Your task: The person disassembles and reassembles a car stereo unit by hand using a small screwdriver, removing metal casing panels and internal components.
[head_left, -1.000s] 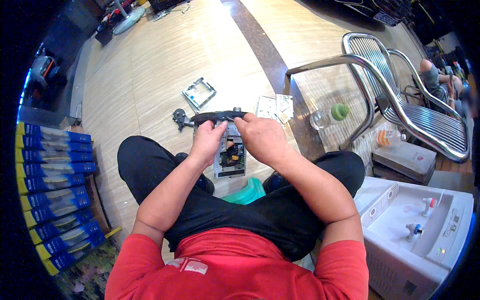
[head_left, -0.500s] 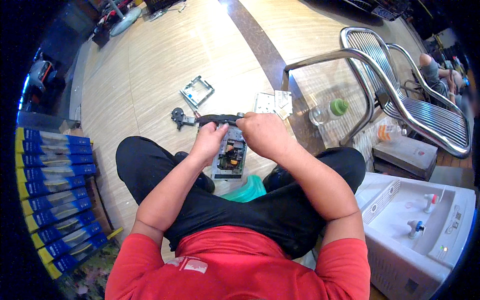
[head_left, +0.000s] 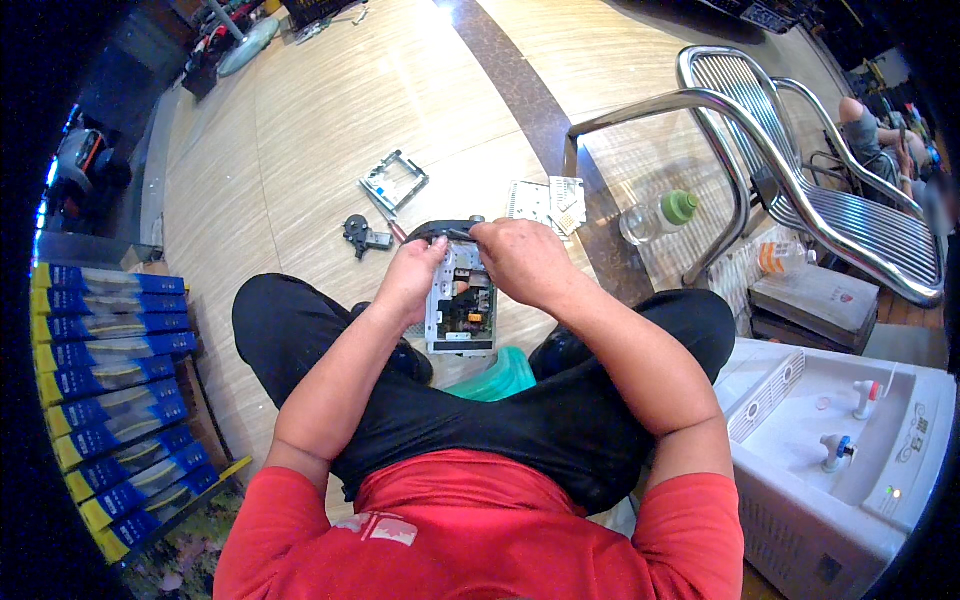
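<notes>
Two hands are working over an opened metal chassis [head_left: 461,310] lying on the floor between the seated person's knees. The left hand [head_left: 412,275] is curled around its near-left corner, and the right hand [head_left: 520,258] is pinching a black curved part [head_left: 440,230] at its far end. That part has been pulled back from the small black mechanism [head_left: 360,234] (it reached it a second ago). A clear green-capped bottle [head_left: 655,213] is lying beside the chair [head_left: 800,170]; its contents cannot be made out.

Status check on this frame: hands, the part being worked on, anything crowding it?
Left hand and right hand both grip the black part atop the open metal unit. Small black piece and metal frame lie apart on the floor.
</notes>
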Demonstrator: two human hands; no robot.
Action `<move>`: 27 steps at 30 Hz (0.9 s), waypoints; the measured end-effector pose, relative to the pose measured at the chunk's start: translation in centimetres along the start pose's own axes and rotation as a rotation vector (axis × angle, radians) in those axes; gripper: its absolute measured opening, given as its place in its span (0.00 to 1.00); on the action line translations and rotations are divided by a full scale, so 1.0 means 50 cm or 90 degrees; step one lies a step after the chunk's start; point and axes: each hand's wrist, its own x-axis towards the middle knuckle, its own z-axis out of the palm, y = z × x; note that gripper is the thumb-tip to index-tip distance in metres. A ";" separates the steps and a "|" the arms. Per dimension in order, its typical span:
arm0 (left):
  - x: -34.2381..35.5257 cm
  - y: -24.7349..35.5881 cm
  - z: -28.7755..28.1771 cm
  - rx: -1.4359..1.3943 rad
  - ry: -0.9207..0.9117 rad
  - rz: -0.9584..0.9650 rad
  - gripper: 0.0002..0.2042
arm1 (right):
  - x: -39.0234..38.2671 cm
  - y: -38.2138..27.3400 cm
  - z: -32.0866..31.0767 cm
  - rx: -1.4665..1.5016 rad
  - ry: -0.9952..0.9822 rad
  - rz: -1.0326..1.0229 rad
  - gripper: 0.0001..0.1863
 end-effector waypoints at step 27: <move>0.006 0.003 -0.032 -0.181 -0.103 0.068 0.14 | -0.001 -0.024 0.045 0.098 0.038 0.000 0.15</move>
